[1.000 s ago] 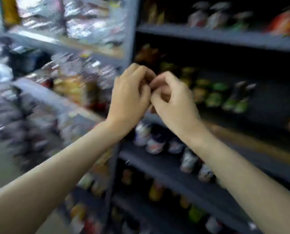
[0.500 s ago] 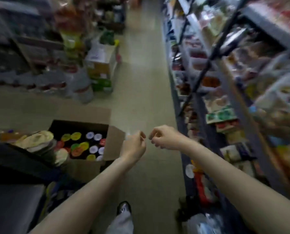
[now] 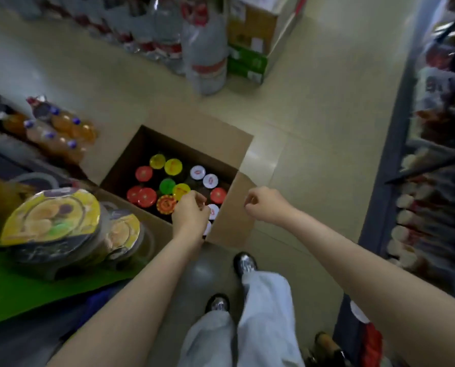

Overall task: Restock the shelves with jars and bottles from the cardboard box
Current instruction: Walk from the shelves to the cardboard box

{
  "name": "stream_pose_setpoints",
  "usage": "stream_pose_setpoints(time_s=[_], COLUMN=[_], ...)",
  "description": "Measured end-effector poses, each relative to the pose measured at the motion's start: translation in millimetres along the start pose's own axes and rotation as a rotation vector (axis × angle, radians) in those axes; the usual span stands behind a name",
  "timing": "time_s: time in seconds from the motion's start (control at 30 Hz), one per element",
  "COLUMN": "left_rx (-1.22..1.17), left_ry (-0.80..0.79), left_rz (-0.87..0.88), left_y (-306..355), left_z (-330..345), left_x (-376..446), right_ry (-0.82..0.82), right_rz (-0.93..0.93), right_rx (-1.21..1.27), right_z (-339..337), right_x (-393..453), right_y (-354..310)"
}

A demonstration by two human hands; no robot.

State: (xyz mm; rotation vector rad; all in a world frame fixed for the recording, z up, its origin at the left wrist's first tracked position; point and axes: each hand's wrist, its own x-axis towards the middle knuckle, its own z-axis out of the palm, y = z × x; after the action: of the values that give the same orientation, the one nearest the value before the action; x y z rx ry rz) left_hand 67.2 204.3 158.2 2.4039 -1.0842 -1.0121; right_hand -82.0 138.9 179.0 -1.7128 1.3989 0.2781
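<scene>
Shop aisle, pale tiled floor (image 3: 314, 123), seen from the head camera. Open cardboard box (image 3: 229, 223) stands on the floor, holding jars (image 3: 168, 186) with coloured lids. Left hand (image 3: 190, 215) hovers over the jars, fingers curled, empty. Right hand (image 3: 264, 205) loosely closed, empty, above the box flap. Shelves (image 3: 433, 181) at right.

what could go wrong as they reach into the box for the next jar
1. The jars stand packed lid to lid, so the left hand may knock neighbours while pulling one out.
2. The box sits on the floor right by the person's shoes, so a step could kick it.
3. The right hand hangs curled beside the flap and could snag it.
</scene>
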Motion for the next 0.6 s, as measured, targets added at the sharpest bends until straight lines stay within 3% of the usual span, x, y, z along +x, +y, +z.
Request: stream_pose_setpoints(time_s=[0.2,0.37,0.47,0.6], left_rx=[0.025,-0.010,-0.018,-0.046], left_ry=[0.082,0.264,0.251,0.211], left_rz=[-0.172,-0.406,-0.388,-0.346], left_y=[-63.4,-110.5,-133.5,-154.1], left_z=[49.0,70.2,82.2,90.7], left_x=[88.5,123.6,135.8,138.7], right_ry=[-0.104,-0.201,-0.206,-0.107], right_rz=[-0.163,-0.502,-0.653,-0.679], right_rx=[0.004,-0.251,-0.413,-0.504], right_z=[82.0,158.6,198.1,226.8], right_x=[150.3,231.9,256.2,265.9], right_y=[10.1,-6.1,-29.1,-42.9])
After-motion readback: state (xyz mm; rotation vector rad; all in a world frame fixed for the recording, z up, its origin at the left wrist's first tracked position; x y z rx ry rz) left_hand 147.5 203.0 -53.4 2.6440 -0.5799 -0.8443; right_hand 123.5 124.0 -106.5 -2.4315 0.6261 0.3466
